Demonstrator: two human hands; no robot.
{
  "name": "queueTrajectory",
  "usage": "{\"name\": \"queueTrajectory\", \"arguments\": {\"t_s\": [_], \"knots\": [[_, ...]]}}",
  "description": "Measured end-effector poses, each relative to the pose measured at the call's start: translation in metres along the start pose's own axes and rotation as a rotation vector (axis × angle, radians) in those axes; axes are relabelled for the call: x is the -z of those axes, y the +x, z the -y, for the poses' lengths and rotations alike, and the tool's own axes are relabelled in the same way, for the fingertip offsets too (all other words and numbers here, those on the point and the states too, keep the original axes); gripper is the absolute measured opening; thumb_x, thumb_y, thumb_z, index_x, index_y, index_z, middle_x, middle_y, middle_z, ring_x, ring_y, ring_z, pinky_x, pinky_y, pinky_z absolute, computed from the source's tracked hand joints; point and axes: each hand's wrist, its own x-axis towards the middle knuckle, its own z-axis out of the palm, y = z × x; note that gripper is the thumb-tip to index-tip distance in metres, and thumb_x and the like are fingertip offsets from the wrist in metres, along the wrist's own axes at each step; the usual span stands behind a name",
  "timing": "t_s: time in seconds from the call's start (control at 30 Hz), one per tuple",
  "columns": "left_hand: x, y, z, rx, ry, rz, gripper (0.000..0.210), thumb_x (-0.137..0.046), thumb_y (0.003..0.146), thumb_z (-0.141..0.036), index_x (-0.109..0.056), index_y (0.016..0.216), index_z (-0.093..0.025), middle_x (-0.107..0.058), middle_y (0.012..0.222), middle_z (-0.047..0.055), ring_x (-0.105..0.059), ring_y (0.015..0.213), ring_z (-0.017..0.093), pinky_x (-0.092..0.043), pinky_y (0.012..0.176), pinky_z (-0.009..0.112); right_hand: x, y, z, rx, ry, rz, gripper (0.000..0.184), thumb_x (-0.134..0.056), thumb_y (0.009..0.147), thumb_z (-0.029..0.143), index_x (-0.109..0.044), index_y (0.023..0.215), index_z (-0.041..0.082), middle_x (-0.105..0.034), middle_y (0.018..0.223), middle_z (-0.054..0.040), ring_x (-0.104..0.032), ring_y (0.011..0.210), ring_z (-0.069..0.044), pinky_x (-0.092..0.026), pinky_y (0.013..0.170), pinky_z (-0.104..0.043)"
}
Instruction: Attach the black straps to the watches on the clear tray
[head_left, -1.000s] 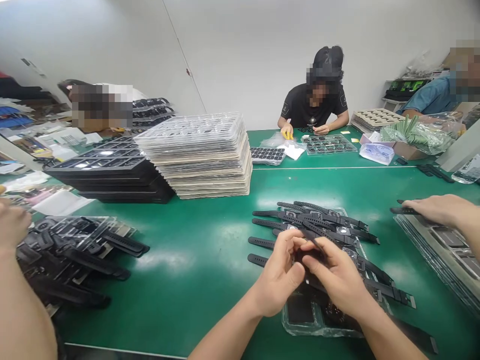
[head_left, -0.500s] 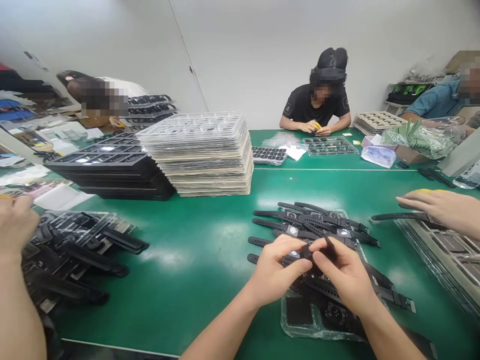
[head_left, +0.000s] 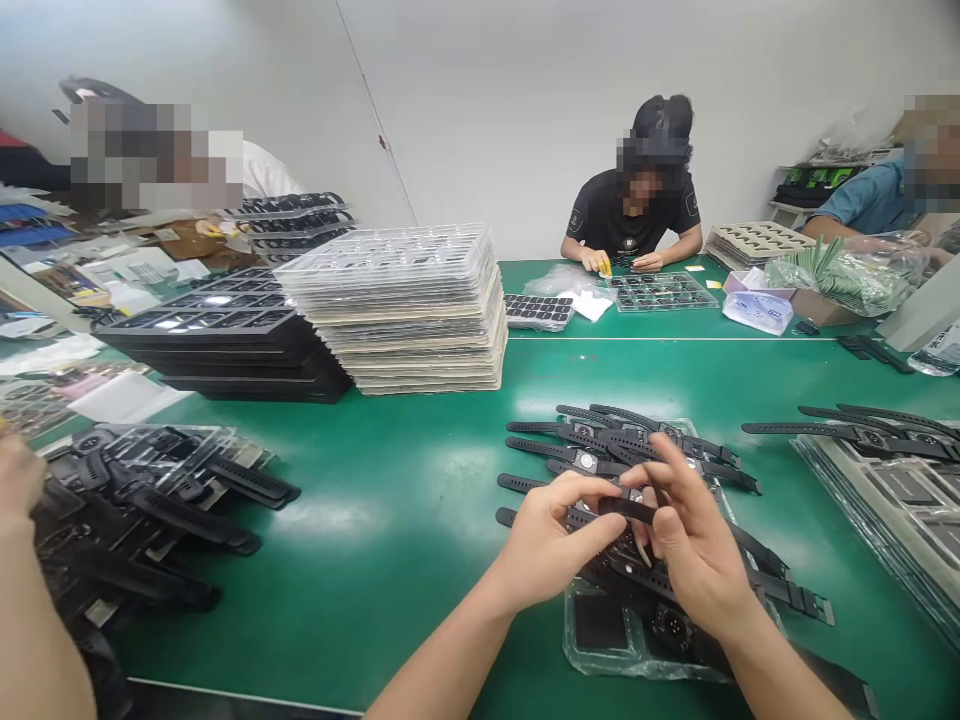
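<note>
My left hand (head_left: 559, 530) pinches the black strap of a smartwatch (head_left: 628, 510) between thumb and fingers, above a clear plastic tray (head_left: 574, 655). My right hand (head_left: 701, 550) is at the other side of the same smartwatch; its thumb and bent fingers hold the curved strap while one finger points up. Fingers hide part of the watch. Below and around both hands, more black smartwatches (head_left: 585, 460) lie crosswise on the tray, their straps sticking out over its sides. A dark square slot shows at the tray's near corner.
Stacked clear trays (head_left: 420, 320) and black trays (head_left: 247, 350) stand at the back left. More watches (head_left: 180, 510) lie in a heap at left, beside a co-worker's arm (head_left: 37, 600). At right is another tray stack (head_left: 892, 500) with watches. Across the green table (head_left: 390, 560) sits a person (head_left: 634, 215).
My right hand has loosened and raised a finger, and the strap shows more between my hands. A co-worker's hand has left the right tray, where more watches now show.
</note>
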Motion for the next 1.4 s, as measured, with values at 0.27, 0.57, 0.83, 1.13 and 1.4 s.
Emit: {"name": "queueTrajectory", "arguments": {"t_s": [0.27,0.57,0.83,1.13,1.4], "knots": [[-0.001,0.000,0.004,0.005,-0.061,0.011,0.023,-0.075,0.082,-0.026,-0.078,0.105,-0.021,-0.073,0.100,0.007,-0.065,0.091,0.020,-0.051,0.082,0.031,0.005,0.002,0.003,0.084,-0.039,-0.070,0.021,-0.053,0.103,0.031,-0.073,0.107,0.029,-0.061,0.085,-0.0035,-0.054,0.059,-0.016,-0.047,0.052,-0.029],[0.001,-0.001,0.005,-0.034,-0.043,-0.017,0.024,-0.075,0.082,-0.025,-0.078,0.105,-0.023,-0.072,0.100,0.007,-0.064,0.090,0.020,-0.050,0.084,0.033,0.005,0.003,0.004,0.059,-0.082,-0.033,0.018,-0.049,0.104,0.025,-0.066,0.098,0.026,-0.059,0.096,-0.0056,-0.058,0.066,-0.016,-0.047,0.050,-0.027],[-0.001,0.001,0.002,0.026,-0.084,-0.055,0.026,-0.077,0.078,-0.020,-0.077,0.104,-0.023,-0.068,0.094,0.005,-0.060,0.090,0.020,-0.048,0.083,0.033,0.009,0.010,0.012,0.180,-0.277,0.006,0.020,-0.054,0.098,0.013,-0.066,0.105,0.028,-0.062,0.099,-0.0044,-0.063,0.086,-0.020,-0.051,0.073,-0.033],[0.001,0.001,0.000,0.073,-0.080,0.038,0.034,-0.080,0.077,-0.023,-0.074,0.111,-0.023,-0.069,0.107,0.006,-0.061,0.104,0.023,-0.046,0.094,0.035,0.012,0.012,0.008,0.194,-0.189,0.130,0.022,-0.060,0.098,0.016,-0.065,0.114,0.030,-0.068,0.106,-0.0032,-0.064,0.100,-0.021,-0.051,0.086,-0.033],[0.002,0.003,-0.004,0.183,-0.257,0.069,0.024,-0.083,0.073,-0.026,-0.075,0.095,-0.020,-0.067,0.093,0.003,-0.060,0.085,0.018,-0.049,0.079,0.032,0.012,0.010,0.010,0.197,-0.201,0.128,0.017,-0.058,0.099,0.016,-0.065,0.106,0.029,-0.063,0.106,-0.0032,-0.061,0.100,-0.020,-0.050,0.086,-0.032]]}}
